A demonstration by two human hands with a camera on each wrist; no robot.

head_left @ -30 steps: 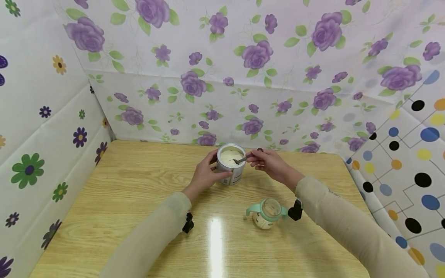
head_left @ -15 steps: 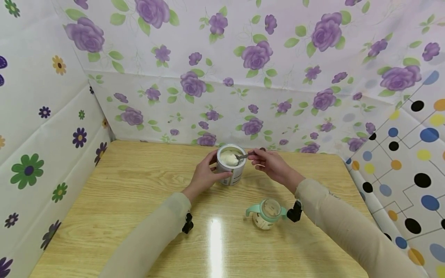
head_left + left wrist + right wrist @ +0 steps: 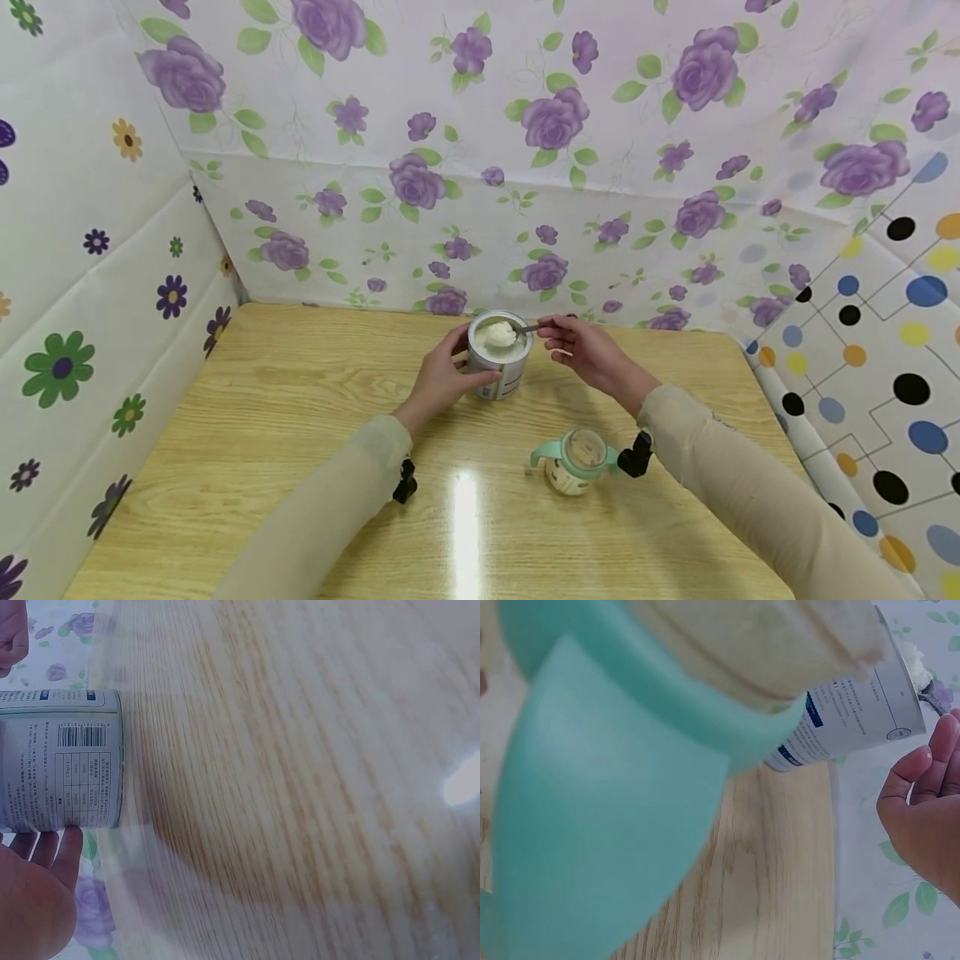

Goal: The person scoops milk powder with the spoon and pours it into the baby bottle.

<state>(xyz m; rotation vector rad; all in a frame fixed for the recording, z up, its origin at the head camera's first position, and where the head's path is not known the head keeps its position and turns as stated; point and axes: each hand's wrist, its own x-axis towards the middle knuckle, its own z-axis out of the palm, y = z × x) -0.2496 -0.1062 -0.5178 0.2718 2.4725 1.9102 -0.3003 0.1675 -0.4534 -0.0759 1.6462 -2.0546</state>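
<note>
A white and silver milk powder can [image 3: 512,380] stands open on the table, its label with a barcode turned toward the left wrist view. My left hand [image 3: 441,375] grips its left side, thumb across the front and fingers round the back. In my right hand [image 3: 588,352] the handle of a dark metal spoon [image 3: 531,328] is pinched between thumb and fingers. The spoon's bowl is hidden under a heaped mound of pale powder [image 3: 501,335], level with the can's mouth. In the right wrist view the mound [image 3: 915,669] shows just above the rim.
A baby bottle [image 3: 570,478] with mint green handles and a clear cap stands on the wooden table [image 3: 315,392] near my right wrist. Its handle [image 3: 607,802] fills much of the right wrist view. Flowered cloth [image 3: 420,233] hangs behind the table.
The spoon has come up from inside the can, now heaped with powder, and its handle lies flatter. My right hand has risen slightly. The left hand, can and bottle have stayed put.
</note>
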